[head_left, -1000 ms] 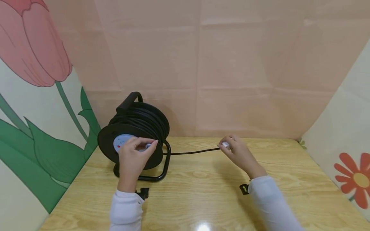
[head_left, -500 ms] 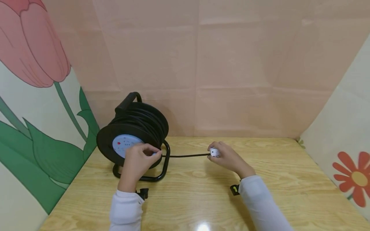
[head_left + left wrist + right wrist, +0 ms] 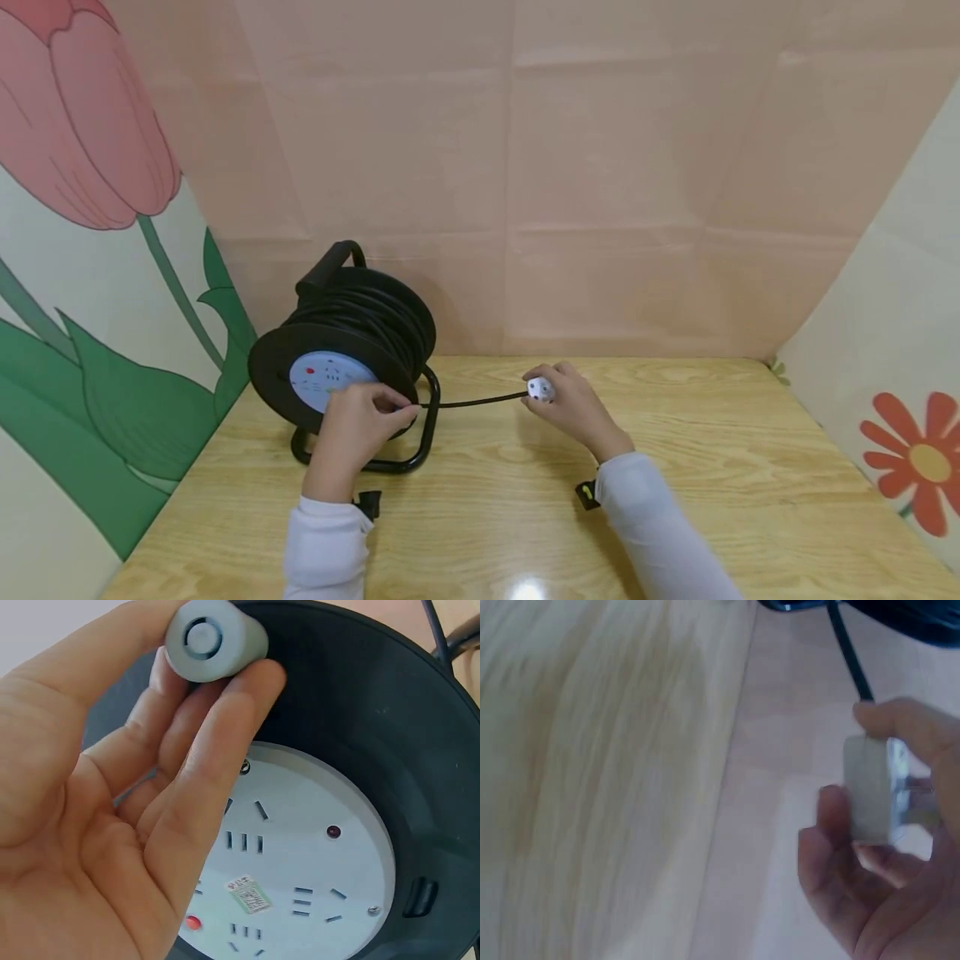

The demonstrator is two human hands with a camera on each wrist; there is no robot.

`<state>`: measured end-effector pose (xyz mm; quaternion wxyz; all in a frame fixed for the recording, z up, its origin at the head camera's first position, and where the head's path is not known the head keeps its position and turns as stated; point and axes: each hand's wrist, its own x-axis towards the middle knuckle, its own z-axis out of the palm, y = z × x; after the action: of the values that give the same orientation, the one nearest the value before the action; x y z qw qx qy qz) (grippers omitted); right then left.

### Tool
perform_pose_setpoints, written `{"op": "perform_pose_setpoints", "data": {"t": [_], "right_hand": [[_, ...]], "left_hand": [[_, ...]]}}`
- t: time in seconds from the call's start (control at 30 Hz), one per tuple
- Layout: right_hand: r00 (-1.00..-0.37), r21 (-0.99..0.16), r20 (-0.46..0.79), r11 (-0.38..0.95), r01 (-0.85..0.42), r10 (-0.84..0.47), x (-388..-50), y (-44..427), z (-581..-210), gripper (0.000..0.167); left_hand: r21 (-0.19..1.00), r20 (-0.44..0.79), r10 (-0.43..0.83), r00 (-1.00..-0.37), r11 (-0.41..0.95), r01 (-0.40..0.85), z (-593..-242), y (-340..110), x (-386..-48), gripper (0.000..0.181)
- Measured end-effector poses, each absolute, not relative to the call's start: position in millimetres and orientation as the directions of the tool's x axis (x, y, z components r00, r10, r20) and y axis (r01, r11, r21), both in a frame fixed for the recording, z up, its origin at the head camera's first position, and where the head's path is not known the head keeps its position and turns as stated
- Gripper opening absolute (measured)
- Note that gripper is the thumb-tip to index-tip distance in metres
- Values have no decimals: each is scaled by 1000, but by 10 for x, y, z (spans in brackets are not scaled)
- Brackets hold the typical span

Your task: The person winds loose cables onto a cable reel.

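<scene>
A black cable reel [image 3: 363,312], wound with black cable, stands on the left of the table. In the left wrist view, a pale socket panel [image 3: 311,862] fills the middle of its side disc. My left hand [image 3: 351,429] pinches a grey round crank knob [image 3: 216,641] near that disc's edge, between thumb and fingertips. To the right, my right hand [image 3: 579,415] grips a white plug [image 3: 538,389] by its edges, held above the table. A short length of black cable [image 3: 480,402] runs from the plug to the reel. The fingers hide the knob in the head view.
The reel stands on a black tubular frame [image 3: 405,463] with a carrying handle [image 3: 322,271] on top. The wooden table [image 3: 480,517] meets a pink backdrop [image 3: 600,250] behind. Flower-printed panels [image 3: 915,317] flank both sides. Each wrist carries a small black camera mount [image 3: 587,496].
My left hand has moved down and slightly right with the knob, and the disc has turned. My right hand has come left with the plug, shortening the loose cable.
</scene>
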<state>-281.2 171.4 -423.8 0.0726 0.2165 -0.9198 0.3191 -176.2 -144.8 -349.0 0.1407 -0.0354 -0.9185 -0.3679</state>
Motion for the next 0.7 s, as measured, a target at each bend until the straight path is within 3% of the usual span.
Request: {"op": "perform_pose_setpoints", "data": {"t": [0.2,0.57,0.7], "right_hand": [[-928,-537,199,757,-373,-317,-2828,1523,-4285,36],[-918,-490,185,777,-396,-351,-2790,1288,-4348,34],[-914,-491,174,772,-404,-367,-2781,1259,-4374,34]], "left_hand": [[675,165,-48,-985,734,77,-3532,-1495,-1766,21],[651,-18,-74,-997,756,-68,-3593,-1608,-1767,23],[663,-70,-75,-995,741,-103,-3633,-1671,-1783,34]]}}
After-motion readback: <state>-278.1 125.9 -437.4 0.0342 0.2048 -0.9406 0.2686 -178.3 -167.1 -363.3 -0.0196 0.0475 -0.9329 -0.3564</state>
